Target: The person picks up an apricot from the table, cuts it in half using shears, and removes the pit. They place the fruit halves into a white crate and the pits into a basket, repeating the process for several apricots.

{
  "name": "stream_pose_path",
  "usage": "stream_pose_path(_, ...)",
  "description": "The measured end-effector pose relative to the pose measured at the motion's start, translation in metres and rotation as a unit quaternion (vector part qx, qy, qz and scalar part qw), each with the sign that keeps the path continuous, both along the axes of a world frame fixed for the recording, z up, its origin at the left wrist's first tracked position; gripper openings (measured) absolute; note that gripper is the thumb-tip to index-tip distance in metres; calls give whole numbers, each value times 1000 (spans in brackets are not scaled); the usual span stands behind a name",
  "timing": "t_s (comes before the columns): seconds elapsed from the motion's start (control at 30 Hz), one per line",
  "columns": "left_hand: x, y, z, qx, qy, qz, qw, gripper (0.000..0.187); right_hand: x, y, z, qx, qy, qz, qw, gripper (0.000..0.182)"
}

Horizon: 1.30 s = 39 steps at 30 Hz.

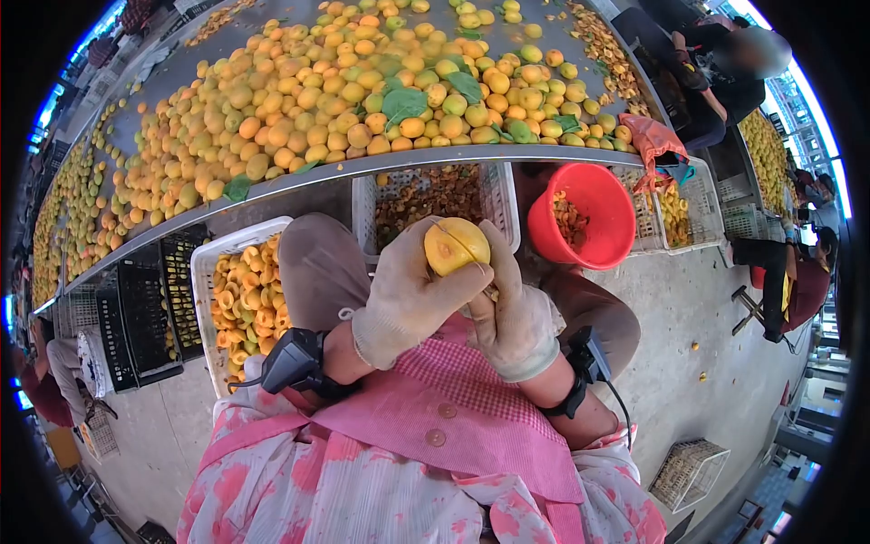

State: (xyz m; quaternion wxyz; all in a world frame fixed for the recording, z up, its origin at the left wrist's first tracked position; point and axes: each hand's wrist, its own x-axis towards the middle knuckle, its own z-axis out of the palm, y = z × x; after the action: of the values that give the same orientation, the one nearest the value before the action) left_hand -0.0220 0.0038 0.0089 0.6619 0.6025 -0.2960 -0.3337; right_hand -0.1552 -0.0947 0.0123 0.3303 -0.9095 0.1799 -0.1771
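Both hands wear dirty cloth gloves and meet over my lap. My left hand (412, 295) grips a yellow apricot (456, 245) from the left, with a split line showing on the fruit's skin. My right hand (515, 313) presses against the same apricot from the right and below, its fingers curled up along the fruit. A black device is strapped on each wrist. A pink checked apron covers my lap below the hands.
A long grey table (362, 168) piled with apricots and leaves runs ahead. Under its edge stand a white crate of halved fruit (237, 299), a white crate of pits (435, 195), a red bucket (589, 218) and black crates (145, 317). Other people sit at right and left.
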Motion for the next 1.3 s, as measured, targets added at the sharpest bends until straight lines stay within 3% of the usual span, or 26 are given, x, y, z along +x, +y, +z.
stream_pose_path(0.03, 5, 0, -2, 16, -107, 5, 994, 40, 0, -1, 1, 1, 0, -1, 1000, 68)
stream_pose_path(0.1, 13, 1, 1, 19, -173, 1, 985, 38, 1, -2, 4, 142, 39, 30, 989, 67)
stream_pose_path(0.13, 15, 1, 1, 23, -237, -2, 971, 36, 1, -2, 4, 143, 40, 30, 989, 67)
stream_pose_path(0.33, 16, 4, -3, 33, -131, -40, 990, 40, 5, -9, 3, 218, 50, 41, 974, 71)
stream_pose_path(0.47, 9, -1, 3, 40, -72, -54, 995, 41, 14, -18, -6, 291, -36, 118, 949, 74)
stream_pose_path(0.5, 9, -2, 5, 56, -97, -46, 993, 42, 17, -20, -9, 293, -82, 152, 940, 72)
stream_pose_path(0.67, 10, 0, 1, 69, -211, -24, 975, 42, 17, -22, -4, 344, -60, 186, 918, 76)
stream_pose_path(0.73, 13, 3, -6, 20, -282, -25, 959, 43, 18, -19, -5, 372, -67, 186, 907, 74)
stream_pose_path(0.83, 14, 12, -7, 44, -255, -67, 964, 42, 18, -13, -5, 369, -80, 202, 904, 73)
stream_pose_path(0.9, 13, 15, -8, 42, -254, -73, 964, 42, 14, -11, 4, 533, -18, 186, 825, 72)
stream_pose_path(1.03, 13, 21, -10, -10, -245, -105, 964, 43, 12, -10, 7, 525, -56, 237, 816, 73)
stream_pose_path(1.1, 7, 19, -2, -28, -226, -86, 970, 40, 8, -10, 17, 622, 32, 184, 760, 73)
stream_pose_path(1.13, 5, 18, 0, -49, -211, -67, 974, 40, 9, -9, 16, 624, 33, 183, 759, 73)
stream_pose_path(1.2, 4, 20, -4, -56, -202, -66, 976, 39, 10, -6, 13, 554, 7, 211, 805, 83)
stream_pose_path(1.3, 3, 24, -12, -35, -180, -76, 980, 40, 10, -5, 24, 527, 52, 191, 827, 81)
